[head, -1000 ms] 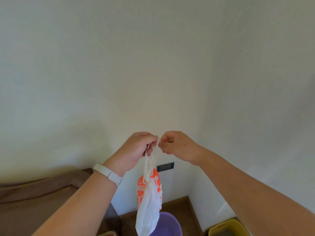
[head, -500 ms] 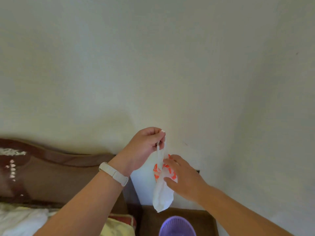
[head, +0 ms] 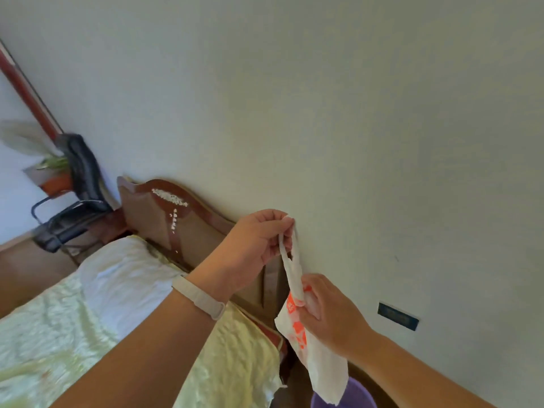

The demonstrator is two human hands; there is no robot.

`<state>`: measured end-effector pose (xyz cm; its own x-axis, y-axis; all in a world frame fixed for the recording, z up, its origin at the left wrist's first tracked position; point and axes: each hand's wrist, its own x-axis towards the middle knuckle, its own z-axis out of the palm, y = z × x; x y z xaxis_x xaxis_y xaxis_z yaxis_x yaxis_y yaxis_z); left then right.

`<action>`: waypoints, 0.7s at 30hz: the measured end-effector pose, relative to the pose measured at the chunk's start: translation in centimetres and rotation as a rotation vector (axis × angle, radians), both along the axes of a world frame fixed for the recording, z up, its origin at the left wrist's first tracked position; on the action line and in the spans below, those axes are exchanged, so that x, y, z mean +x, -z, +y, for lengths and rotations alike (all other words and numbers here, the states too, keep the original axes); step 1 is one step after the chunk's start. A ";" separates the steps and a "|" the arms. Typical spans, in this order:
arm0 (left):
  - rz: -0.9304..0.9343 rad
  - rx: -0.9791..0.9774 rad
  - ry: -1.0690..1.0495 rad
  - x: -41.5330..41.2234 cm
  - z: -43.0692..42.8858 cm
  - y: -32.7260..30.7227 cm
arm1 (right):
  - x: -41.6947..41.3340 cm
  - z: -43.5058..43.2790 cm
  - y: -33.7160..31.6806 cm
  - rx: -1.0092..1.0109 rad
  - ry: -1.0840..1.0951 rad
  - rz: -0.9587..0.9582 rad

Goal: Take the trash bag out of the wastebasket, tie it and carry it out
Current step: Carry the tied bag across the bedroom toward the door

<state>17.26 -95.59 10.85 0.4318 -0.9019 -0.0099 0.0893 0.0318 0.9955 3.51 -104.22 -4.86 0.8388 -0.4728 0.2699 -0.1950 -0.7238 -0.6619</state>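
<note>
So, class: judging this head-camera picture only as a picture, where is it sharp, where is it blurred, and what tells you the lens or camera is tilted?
Head view: the left hand and the right hand on the white and orange trash bag are fairly sharp; the bedspread at lower left is smeared by motion; the headboard slants steeply, showing a tilted wide-angle frame; the wall is evenly lit, without glare.

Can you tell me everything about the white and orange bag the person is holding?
The trash bag is thin, crinkly white plastic with orange print. It hangs in the air, out of the purple wastebasket below it. Its two handle loops are pulled up long and narrow. The left hand pinches the handle tops; the right hand grips the bag's neck, just above the print. It looks slim and lightly filled. No knot shows yet.
</note>
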 end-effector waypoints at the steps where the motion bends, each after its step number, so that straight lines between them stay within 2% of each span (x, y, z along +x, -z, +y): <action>1: 0.001 -0.001 -0.033 0.0 1.3 -0.2 | 0.5 0.8 0.0 0.016 -0.029 -0.005; 7: -0.023 -0.011 -0.196 0.4 11.0 -1.4 | 3.8 8.1 -0.6 0.117 -0.195 -0.033; 11: -0.038 -0.038 -0.360 0.5 19.3 -2.4 | 6.6 14.8 -1.2 0.088 -0.315 -0.038; 21: -0.083 -0.085 -0.658 -2.0 46.4 -3.4 | 9.4 40.5 -2.8 0.053 -0.534 -0.067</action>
